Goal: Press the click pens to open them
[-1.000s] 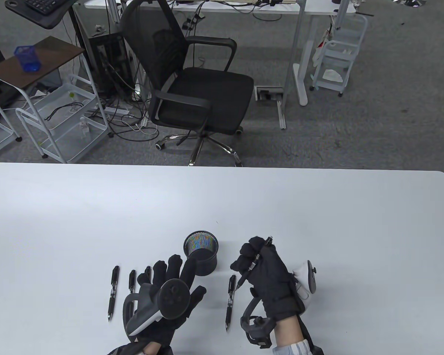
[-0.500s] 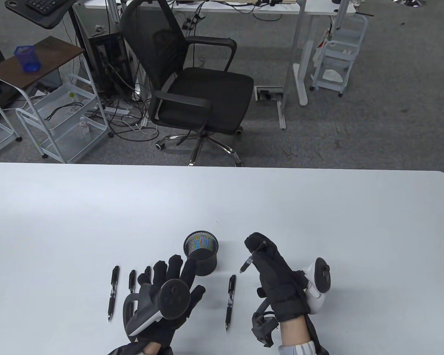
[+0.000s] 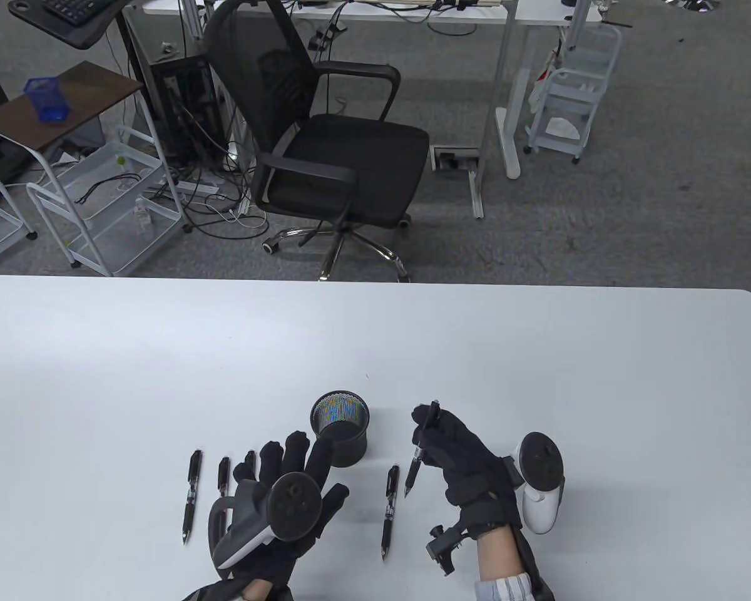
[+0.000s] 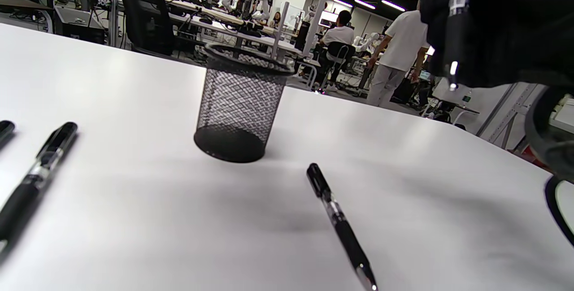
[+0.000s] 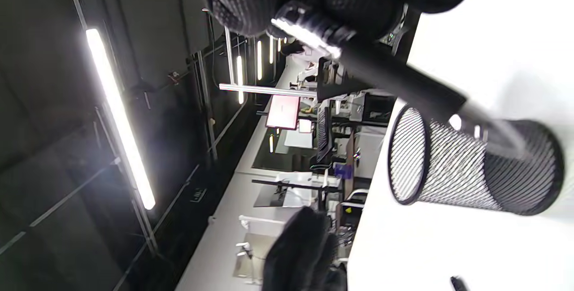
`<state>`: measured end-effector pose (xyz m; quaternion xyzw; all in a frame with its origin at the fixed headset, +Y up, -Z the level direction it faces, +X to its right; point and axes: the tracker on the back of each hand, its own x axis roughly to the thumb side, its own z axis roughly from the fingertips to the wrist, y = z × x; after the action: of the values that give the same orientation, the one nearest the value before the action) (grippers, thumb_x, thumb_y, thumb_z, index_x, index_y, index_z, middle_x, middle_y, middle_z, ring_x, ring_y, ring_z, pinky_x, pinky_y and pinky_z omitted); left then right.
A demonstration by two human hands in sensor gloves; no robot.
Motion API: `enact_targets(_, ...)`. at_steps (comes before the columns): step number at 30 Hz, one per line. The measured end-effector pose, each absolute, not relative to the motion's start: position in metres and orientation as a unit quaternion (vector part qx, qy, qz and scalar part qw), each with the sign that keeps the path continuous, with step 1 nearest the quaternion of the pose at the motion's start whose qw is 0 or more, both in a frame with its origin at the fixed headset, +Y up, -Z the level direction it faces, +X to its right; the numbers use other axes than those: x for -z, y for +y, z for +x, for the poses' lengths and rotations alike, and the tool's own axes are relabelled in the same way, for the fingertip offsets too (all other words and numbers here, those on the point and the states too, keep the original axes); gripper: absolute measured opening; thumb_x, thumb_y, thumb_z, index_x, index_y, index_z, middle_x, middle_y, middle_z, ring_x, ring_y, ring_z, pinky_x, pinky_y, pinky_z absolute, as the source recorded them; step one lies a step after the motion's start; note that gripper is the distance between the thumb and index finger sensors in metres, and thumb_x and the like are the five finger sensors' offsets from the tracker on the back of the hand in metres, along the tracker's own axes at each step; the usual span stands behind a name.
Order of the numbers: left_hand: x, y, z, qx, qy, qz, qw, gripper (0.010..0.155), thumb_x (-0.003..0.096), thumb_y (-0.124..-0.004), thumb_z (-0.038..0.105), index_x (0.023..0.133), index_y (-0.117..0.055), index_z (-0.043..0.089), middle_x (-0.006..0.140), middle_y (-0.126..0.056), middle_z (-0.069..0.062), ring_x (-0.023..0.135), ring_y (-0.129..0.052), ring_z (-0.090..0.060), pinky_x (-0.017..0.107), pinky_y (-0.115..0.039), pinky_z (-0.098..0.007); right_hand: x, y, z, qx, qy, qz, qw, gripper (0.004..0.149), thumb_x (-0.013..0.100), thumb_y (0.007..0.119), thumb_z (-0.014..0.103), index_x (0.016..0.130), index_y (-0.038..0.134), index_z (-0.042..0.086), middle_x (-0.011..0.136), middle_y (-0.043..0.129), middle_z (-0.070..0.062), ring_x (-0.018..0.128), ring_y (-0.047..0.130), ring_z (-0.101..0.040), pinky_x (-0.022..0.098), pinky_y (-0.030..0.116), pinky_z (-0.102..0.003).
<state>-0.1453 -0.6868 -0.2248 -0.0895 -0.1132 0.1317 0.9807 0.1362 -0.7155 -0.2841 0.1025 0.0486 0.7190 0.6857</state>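
The held pen (image 3: 420, 447) sits in the right hand (image 3: 460, 460), just right of the mesh cup (image 3: 340, 427), above the tabletop (image 3: 538, 375); its fingers (image 3: 435, 438) curl round the barrel. Half a second back only the tip showed below the fist; now the pen stands steeper, tip toward 6 o'clock, button end clear at 12. That probably means the click is done or imminent, though the tip is too small to tell. A second pen (image 3: 389, 510) lies at 7 o'clock from it. The left hand (image 3: 288, 476) stays flat, fingers spread, gripping nothing, beside three more pens (image 3: 191, 504).
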Motion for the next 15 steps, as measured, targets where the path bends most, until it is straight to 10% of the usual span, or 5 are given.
enact_targets(15, 0.225, -0.687, -0.145, -0.135, -0.117, -0.094, 0.979, 0.067, 0.0733, -0.054, 0.054, 0.127, -0.03, 0.022, 0.131, -0.028, -0.025, 0.115, -0.031, -0.061, 0.071, -0.027, -0.083, 0.291, -0.739, 0.138, -0.857, 0.036, 0.026, 0.513, 0.057, 0.063, 0.078, 0.027, 0.107, 0.066, -0.008, 0.078, 0.088, -0.021, 0.052, 0.095, -0.025, 0.048, 0.081, -0.04)
